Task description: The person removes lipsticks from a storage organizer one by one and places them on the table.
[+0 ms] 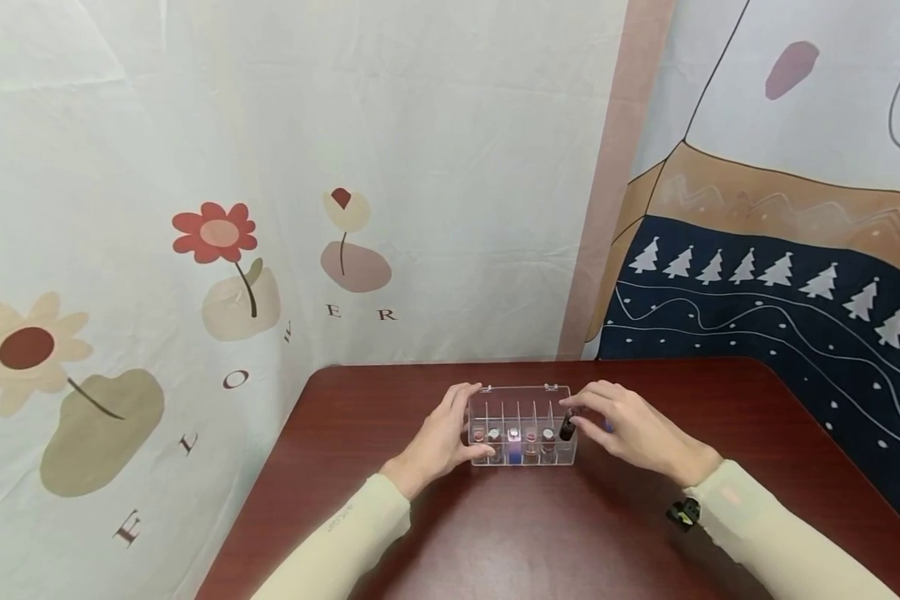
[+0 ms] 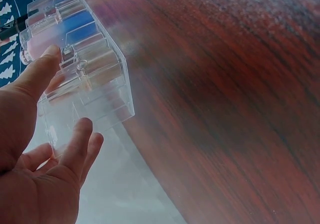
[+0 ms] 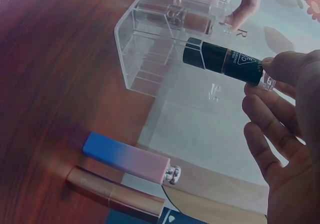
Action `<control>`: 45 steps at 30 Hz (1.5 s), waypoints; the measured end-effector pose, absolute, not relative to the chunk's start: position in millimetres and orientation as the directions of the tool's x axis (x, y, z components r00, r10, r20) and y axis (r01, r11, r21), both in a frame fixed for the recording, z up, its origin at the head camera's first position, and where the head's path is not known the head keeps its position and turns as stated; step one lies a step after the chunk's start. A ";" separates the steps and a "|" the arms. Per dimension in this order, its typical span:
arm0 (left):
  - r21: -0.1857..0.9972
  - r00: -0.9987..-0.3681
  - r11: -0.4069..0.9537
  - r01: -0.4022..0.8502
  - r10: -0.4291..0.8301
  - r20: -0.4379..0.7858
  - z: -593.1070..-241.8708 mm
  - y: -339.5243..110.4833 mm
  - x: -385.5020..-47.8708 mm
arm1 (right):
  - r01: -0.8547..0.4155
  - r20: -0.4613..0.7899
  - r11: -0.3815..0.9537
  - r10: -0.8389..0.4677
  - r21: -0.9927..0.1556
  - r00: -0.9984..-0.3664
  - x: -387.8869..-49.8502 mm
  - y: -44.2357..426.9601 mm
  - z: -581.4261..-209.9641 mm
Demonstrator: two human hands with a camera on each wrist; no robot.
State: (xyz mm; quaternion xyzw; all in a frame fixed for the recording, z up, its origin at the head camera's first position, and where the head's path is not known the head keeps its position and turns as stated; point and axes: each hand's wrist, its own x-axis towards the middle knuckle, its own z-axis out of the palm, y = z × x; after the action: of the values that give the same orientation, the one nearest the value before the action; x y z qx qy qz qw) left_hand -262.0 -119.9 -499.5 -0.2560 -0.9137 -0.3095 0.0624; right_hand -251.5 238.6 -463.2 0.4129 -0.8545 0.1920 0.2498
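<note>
A clear divided lipstick box (image 1: 523, 458) stands on the table with several tubes in its slots, among them a blue-and-pink one (image 1: 514, 450). My left hand (image 1: 438, 433) holds the box at its left end, thumb at the front and fingers along the side and back. With thumb and fingertips, my right hand (image 1: 630, 429) pinches the clear end of a black lipstick tube (image 3: 225, 61). The tube's lower end is inside the rightmost slot, and it leans slightly there. In the left wrist view, the left fingers (image 2: 75, 146) lie against the box's clear end wall.
Beside the box, a blue-and-pink tube (image 3: 127, 158) and a copper-coloured tube (image 3: 115, 191) stand on the table, mostly hidden behind my right hand in the head view. The dark red wooden table (image 1: 435, 533) meets hanging printed cloths (image 1: 450, 167) at its back and sides.
</note>
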 end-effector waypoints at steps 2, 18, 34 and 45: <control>0.542 -0.861 0.671 0.506 0.429 0.272 -499.0 -120.4 -262.1 | -0.801 0.588 0.586 -0.606 -0.126 -0.536 -251.8 239.9 -461.0; 0.543 -0.860 0.669 0.507 0.432 0.271 -499.4 -121.0 -264.0 | -0.789 0.607 0.603 -0.585 -0.119 -0.538 -251.3 249.0 -440.9; 0.532 -0.859 0.676 0.510 0.435 0.269 -498.6 -120.3 -262.6 | -0.741 0.606 0.650 -0.526 -0.167 -0.597 -246.4 271.2 -424.4; 0.513 -0.854 0.684 0.519 0.438 0.281 -497.6 -119.9 -262.8 | -0.731 0.670 0.669 -0.480 -0.139 -0.566 -249.9 298.7 -425.5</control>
State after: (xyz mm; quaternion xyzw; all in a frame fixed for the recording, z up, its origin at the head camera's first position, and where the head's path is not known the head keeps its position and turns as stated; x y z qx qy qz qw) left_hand -262.8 -119.9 -497.6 -0.2614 -0.9150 -0.2995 0.0679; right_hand -249.9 298.7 -425.5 0.3516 -0.8608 0.2052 0.3053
